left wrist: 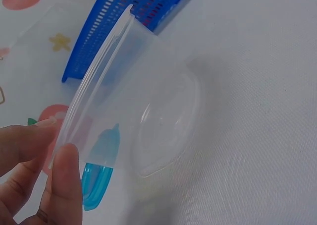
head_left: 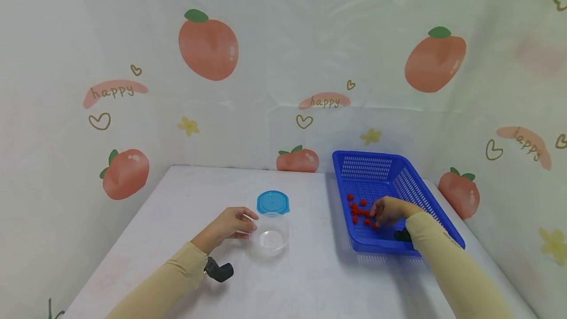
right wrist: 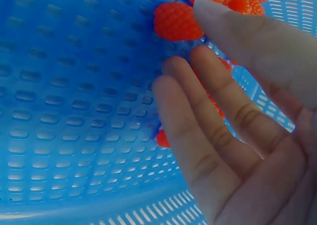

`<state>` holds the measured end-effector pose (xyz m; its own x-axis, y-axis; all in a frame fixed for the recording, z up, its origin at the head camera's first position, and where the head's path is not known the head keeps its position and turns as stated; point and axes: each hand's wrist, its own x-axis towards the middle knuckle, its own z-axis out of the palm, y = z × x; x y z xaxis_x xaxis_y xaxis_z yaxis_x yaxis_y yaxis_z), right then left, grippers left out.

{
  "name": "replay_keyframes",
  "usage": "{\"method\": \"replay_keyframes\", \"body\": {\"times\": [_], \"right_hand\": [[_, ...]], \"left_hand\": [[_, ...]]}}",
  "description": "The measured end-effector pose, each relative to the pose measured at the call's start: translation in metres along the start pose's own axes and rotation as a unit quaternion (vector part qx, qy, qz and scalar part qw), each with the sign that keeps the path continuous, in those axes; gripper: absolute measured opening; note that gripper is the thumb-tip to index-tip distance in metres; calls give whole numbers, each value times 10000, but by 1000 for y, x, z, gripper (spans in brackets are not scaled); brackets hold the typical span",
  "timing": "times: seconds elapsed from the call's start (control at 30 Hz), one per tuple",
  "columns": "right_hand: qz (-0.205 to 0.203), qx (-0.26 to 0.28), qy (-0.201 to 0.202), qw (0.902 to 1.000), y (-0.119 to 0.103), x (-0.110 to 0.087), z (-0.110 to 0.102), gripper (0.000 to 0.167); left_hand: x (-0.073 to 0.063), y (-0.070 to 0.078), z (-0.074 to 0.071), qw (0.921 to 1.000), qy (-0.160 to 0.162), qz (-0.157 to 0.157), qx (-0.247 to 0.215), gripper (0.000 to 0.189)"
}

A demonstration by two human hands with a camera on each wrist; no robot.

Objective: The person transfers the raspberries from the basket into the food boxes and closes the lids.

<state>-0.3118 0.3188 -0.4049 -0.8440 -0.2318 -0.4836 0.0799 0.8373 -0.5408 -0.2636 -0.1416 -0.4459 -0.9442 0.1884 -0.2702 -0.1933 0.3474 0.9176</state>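
Observation:
My left hand (head_left: 232,225) is at the left side of a clear plastic container (head_left: 271,235) on the table. In the left wrist view its thumb and fingers pinch the container's rim (left wrist: 94,86). Over on the right, my right hand (head_left: 390,209) reaches into a blue plastic basket (head_left: 365,247). Several red raspberries (head_left: 354,209) lie on the basket's left part. Seen from the right wrist, the thumb tip is beside one raspberry (right wrist: 176,21), the fingers are extended beneath it, and a gap shows between thumb and fingers. Those fingers partly hide other raspberries.
A blue lid (head_left: 272,202) lies flat just behind the container. Black wrist devices show at my left wrist (head_left: 219,271) and by my right wrist (head_left: 402,235). The white table (head_left: 310,279) meets a fruit-printed curtain (head_left: 248,122) at the back.

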Motion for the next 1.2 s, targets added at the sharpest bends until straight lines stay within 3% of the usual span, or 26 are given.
{"method": "replay_keyframes", "body": {"times": [0.27, 0.7, 0.93, 1.2], "right_hand": [[-44, 96, -84, 9999, -1, -4, 3, 17], [279, -704, 193, 9969, -7, -5, 9, 19], [414, -781, 189, 9959, -5, 1, 10, 19], [302, -734, 173, 9967, -7, -1, 9, 17]], "left_hand": [[1, -1, 1, 10000, -46, 7, 8, 29], [-2, -1, -2, 9997, -201, 141, -43, 34], [-3, -1, -3, 9994, -269, 189, -112, 35], [-2, -1, -2, 9995, -234, 159, -137, 34]]}}
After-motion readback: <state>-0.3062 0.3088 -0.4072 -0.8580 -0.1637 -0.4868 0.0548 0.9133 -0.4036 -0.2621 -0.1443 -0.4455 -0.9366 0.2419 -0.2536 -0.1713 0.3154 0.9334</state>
